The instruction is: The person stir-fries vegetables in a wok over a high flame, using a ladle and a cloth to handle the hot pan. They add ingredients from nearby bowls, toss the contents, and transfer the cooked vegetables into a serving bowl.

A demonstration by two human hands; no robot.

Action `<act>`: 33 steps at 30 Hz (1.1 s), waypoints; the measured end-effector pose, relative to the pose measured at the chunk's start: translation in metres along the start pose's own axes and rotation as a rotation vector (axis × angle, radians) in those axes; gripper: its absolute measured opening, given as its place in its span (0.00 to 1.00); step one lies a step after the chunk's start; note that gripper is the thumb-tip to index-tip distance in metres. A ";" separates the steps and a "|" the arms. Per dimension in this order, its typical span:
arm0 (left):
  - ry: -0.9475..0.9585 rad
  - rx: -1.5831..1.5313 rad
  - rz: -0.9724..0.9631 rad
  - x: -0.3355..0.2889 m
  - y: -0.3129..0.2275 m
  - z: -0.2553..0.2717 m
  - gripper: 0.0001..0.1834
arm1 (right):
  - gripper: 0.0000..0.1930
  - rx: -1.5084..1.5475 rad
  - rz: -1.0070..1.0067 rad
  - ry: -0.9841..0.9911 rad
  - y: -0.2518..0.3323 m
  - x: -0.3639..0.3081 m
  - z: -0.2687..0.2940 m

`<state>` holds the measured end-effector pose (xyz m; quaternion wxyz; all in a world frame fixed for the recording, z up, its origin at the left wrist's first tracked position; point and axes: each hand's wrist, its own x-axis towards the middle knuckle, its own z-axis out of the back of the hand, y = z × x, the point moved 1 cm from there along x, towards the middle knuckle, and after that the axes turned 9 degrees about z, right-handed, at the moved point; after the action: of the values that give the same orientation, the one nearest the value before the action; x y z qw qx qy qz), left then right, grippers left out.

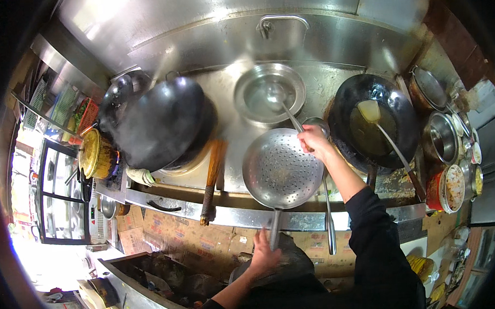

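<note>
My right hand [313,141] is closed around the handle of a metal ladle [294,118]. The ladle's bowl is over a round steel basin [298,98] at the back of the counter; whether it touches the inside is unclear. Beneath this hand lies a large perforated strainer [279,172], its handle pointing toward me across the counter's front edge. My left hand [264,257], slightly blurred, is beside that handle, with fingers stretched out and seemingly not wrapped around it. A second long-handled ladle [330,228] lies to the strainer's right, its bowl partly hidden behind my right hand.
A black wok [389,141] with yellowish liquid and a spatula [369,112] is on the right. Another black wok [162,125] sits tilted on the left, beside a wooden-handled tool [215,176]. Bowls and a red tub [451,188] line the far right. A faucet [282,19] is behind.
</note>
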<state>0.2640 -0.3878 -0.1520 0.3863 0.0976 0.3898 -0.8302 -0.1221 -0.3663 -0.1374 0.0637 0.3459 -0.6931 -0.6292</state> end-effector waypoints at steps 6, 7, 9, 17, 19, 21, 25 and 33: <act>0.179 -0.409 0.441 0.003 -0.003 0.047 0.16 | 0.10 0.785 -0.395 0.124 0.001 -0.018 0.009; 0.165 -0.423 0.487 0.003 -0.012 0.056 0.16 | 0.10 0.809 -0.378 0.150 0.000 -0.027 0.017; 0.101 -0.262 0.434 0.006 -0.014 0.067 0.18 | 0.08 0.812 -0.378 0.186 0.013 -0.053 0.027; 0.155 -0.372 0.453 0.015 -0.058 0.115 0.14 | 0.09 0.608 -0.300 0.164 0.059 -0.159 0.048; 0.145 -0.392 0.461 0.020 -0.055 0.111 0.12 | 0.14 0.546 -0.305 0.125 0.057 -0.175 0.058; 0.130 -0.391 0.462 0.028 -0.045 0.101 0.11 | 0.15 0.451 -0.287 0.059 0.063 -0.195 0.055; 0.238 -0.596 0.464 0.022 -0.061 0.113 0.08 | 0.30 -0.005 -0.133 0.011 0.065 -0.223 0.042; 0.622 -1.145 0.546 -0.006 -0.052 0.144 0.04 | 0.29 -1.066 0.667 -0.178 0.011 -0.248 0.046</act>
<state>0.2510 -0.4680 -0.0220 0.4421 0.2061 0.8192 -0.3016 0.0366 -0.1901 -0.0508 0.3620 -0.0214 -0.3578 -0.8605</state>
